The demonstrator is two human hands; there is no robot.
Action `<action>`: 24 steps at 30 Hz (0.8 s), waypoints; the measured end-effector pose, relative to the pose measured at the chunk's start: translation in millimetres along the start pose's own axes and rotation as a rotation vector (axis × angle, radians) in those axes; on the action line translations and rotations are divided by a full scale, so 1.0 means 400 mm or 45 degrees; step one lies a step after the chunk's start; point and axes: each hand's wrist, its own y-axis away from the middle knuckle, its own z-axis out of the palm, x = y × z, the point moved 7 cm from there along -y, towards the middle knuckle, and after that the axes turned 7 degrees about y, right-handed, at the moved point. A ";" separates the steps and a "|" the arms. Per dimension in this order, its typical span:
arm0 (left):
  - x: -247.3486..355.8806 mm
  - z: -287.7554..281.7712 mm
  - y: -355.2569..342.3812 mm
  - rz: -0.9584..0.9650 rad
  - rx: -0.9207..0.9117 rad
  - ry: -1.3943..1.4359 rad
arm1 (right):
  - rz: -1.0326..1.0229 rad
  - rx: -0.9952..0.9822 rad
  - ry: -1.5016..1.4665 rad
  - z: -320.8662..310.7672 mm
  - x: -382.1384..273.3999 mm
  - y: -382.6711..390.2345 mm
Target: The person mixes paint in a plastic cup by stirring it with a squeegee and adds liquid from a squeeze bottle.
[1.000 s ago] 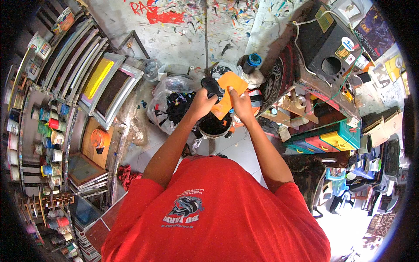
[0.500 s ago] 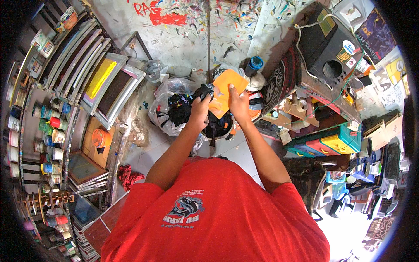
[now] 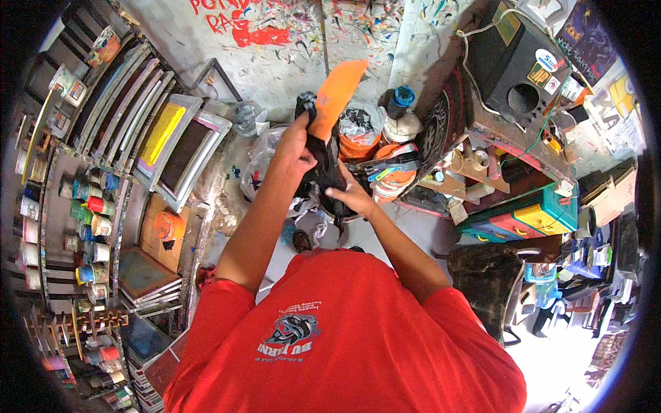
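Note:
In front of me my left hand (image 3: 292,148) is closed around a bunched black cloth (image 3: 321,160) and the lower end of a flat orange sheet (image 3: 339,95). The sheet slants up and away to the right, its far end free. My right hand (image 3: 355,195), lower and to the right, grips the hanging part of the same cloth, thumb on top. Its fingertips are partly hidden behind the fabric. Below the hands lies a clear plastic bag (image 3: 258,155), mostly covered by my left arm.
Orange buckets (image 3: 359,146) with tools across one stand right of my hands, near a blue-topped container (image 3: 401,103). Framed screens (image 3: 165,134) and shelves of paint pots (image 3: 86,227) line the left. A black speaker (image 3: 520,76) and coloured drawers (image 3: 523,217) are at right.
The orange sheet has gone from between both hands to the left hand alone, and now tilts upward. My right hand has moved down and left onto the black cloth, which is raised. The buckets are uncovered.

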 end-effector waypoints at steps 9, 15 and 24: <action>0.178 0.232 0.141 0.173 -0.337 -0.183 | -0.376 0.524 0.469 -0.022 -0.076 -0.185; 0.203 0.139 0.182 0.246 -0.029 -0.328 | -0.031 0.007 -1.425 0.010 -0.241 -0.260; 0.060 -0.069 0.081 0.615 0.261 -1.041 | -0.776 -0.116 -1.194 0.065 -0.378 -0.188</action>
